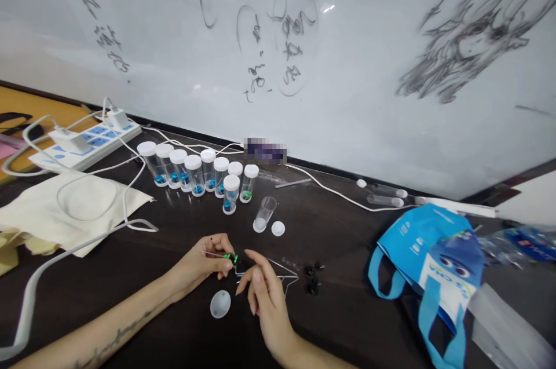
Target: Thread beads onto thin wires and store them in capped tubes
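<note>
My left hand [200,262] is closed in a pinch on a small green part [227,256], whose exact kind is too small to tell. A thin pale strand runs from it back across the palm. Just to the right hovers my right hand [267,299], its fingers bent and apart, with nothing visible between them. Several thin bent metal wires [292,276] lie beneath and beside that hand. A shallow white oval dish [220,304] rests on the dark table between the wrists. Small black parts [311,285] are scattered to the right of the wires.
Clear tubes with white caps [193,175] stand in a cluster, holding blue or green pieces. One uncapped tube [264,214] lies beside a loose cap [278,228]. A blue bag [430,265] sits right; a power strip [87,140], cream cloth [73,207] and cables occupy the left.
</note>
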`<state>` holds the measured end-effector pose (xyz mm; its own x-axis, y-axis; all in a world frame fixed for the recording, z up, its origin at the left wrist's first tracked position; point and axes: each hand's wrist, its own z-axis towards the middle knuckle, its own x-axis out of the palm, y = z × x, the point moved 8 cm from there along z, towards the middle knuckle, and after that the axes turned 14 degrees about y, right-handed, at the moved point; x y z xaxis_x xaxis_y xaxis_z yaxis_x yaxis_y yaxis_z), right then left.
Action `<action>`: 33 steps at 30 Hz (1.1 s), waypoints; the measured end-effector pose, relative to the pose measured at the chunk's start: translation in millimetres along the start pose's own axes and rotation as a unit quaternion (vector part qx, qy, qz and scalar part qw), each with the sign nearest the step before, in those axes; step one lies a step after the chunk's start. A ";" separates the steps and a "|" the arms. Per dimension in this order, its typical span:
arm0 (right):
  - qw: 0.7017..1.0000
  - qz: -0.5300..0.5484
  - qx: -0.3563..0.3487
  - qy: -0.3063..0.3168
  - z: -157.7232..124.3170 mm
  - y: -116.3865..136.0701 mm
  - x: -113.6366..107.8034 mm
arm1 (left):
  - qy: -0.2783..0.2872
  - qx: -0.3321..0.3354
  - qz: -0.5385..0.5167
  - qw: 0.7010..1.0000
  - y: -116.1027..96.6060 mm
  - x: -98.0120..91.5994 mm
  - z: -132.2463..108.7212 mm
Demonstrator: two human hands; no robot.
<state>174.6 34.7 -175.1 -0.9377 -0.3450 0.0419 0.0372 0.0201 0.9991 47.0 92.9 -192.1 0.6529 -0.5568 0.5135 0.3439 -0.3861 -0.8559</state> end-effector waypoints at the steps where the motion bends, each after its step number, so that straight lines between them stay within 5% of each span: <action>1: 1.000 0.000 0.000 0.002 0.1 -0.2 0.2 | 0.001 0.001 0.000 1.000 0.7 -0.5 0.1; 33: 0.999 -0.033 -0.003 0.017 0.9 4.8 2.7 | 0.011 0.004 -0.012 1.000 1.0 -0.2 0.0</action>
<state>172.0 34.7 -170.2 -0.9256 -0.3777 -0.0235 -0.0216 -0.0092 0.9997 47.2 92.6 -193.1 0.6297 -0.5637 0.5345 0.3643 -0.3934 -0.8441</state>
